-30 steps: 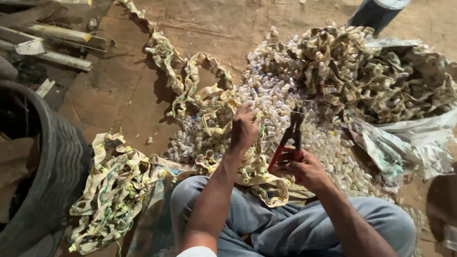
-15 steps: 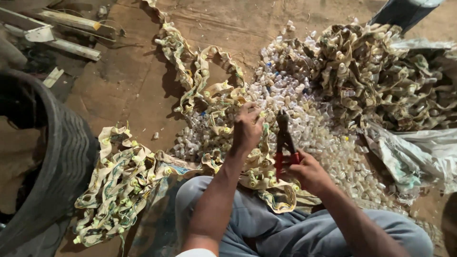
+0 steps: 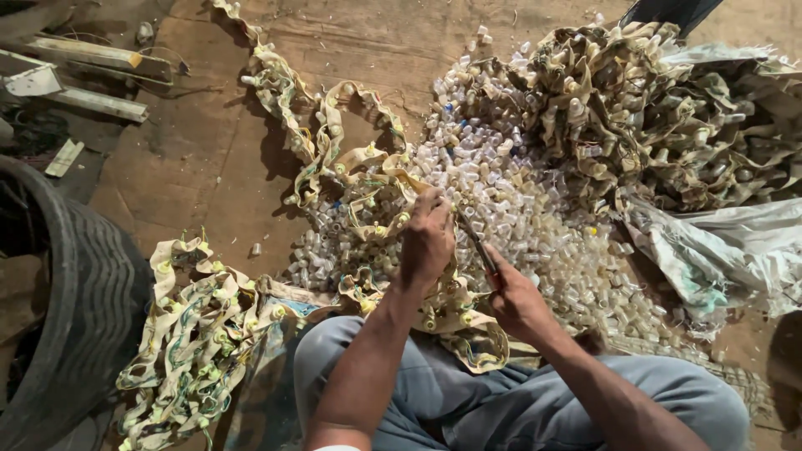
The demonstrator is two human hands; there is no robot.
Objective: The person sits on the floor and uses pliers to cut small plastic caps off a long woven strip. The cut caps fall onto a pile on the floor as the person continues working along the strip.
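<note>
Swinging its red-handled metal cutters [image 3: 478, 247] down, the right hand [image 3: 518, 294] now grips them against the beige tube-studded strip [image 3: 380, 230] clenched in the left hand [image 3: 428, 238]

One head cam, looks steeply down, close on lap, floor ahead

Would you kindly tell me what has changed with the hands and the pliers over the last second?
The right hand has swung the red-handled pliers from upright and apart to slanting left, their tip now at the left hand. The left hand stays gripping the tan strip, and the pile of small clear caps and the heap of strips lie as before.
</note>
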